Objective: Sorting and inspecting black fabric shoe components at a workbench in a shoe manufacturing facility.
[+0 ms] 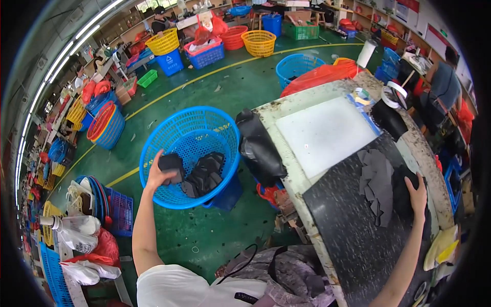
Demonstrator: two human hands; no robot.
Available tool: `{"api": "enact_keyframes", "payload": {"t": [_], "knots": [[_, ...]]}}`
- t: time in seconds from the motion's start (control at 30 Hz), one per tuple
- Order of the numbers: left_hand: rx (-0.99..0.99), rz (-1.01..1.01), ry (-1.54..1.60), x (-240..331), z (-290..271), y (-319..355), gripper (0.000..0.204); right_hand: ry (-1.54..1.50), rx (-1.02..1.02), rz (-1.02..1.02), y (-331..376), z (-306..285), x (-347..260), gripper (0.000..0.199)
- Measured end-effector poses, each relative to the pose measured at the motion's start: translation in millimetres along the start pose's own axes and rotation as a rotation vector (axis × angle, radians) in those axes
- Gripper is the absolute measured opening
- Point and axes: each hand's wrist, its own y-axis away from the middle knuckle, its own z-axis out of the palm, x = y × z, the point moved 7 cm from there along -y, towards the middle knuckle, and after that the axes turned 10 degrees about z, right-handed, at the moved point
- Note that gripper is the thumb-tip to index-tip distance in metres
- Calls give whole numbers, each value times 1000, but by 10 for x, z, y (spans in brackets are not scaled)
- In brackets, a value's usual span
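My left hand is at the left inside of a round blue plastic basket, closed on a dark cut piece of material, thumb across it and fingers behind. More dark cut pieces lie loosely heaped in the basket, to the right of that hand. On the worktable, my right hand rests at the edge of a black pile of material, thumb and index finger spread apart; its other fingers are partly hidden. Grey-black cut pieces lie overlapping just left of the pile.
The worktable carries a speckled black sheet and a white board. Tape rolls lie at its far end. Black material hangs off its left edge. Bags and a purple-blue crate stand at left; other people work farther off.
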Motion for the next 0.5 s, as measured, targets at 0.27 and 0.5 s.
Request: {"api": "enact_keyframes", "payload": {"t": [0.27, 0.5], "knots": [[-205, -78, 39, -1119, 353, -358, 106, -63, 16, -73, -288, -27, 285, 85], [119, 13, 63, -2398, 638, -541, 65, 8, 107, -49, 81, -190, -570, 75]]}}
